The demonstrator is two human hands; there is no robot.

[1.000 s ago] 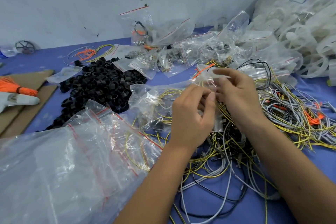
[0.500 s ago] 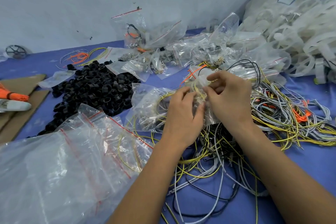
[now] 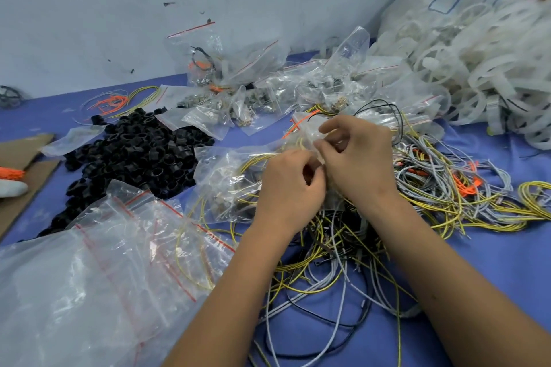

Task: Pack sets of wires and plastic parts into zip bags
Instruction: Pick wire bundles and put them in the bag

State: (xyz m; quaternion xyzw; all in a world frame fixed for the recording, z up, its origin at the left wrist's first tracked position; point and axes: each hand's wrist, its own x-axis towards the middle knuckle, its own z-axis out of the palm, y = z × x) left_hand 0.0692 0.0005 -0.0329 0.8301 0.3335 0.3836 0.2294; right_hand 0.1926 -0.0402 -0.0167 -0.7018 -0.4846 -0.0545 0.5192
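Note:
Both my hands meet over the middle of the blue table. My left hand (image 3: 290,188) and my right hand (image 3: 357,158) pinch a small clear zip bag (image 3: 304,134) with orange and yellow wires inside. Under them lies a tangle of yellow, grey and black wires (image 3: 343,247). A heap of black plastic rings (image 3: 131,152) sits to the left. A stack of empty zip bags (image 3: 98,277) with red seal strips lies near left. Filled bags (image 3: 238,92) pile up by the wall.
A large sack of white plastic rings (image 3: 477,53) fills the far right. More wire bundles (image 3: 477,194) spread to the right. Cardboard pieces (image 3: 21,164) and an orange bundle (image 3: 12,173) lie at the left edge. A loose wire set (image 3: 119,101) lies behind the black rings.
My hands stay together on the small bag and shift their fingers along its top edge. The camera view drifted slightly rightward.

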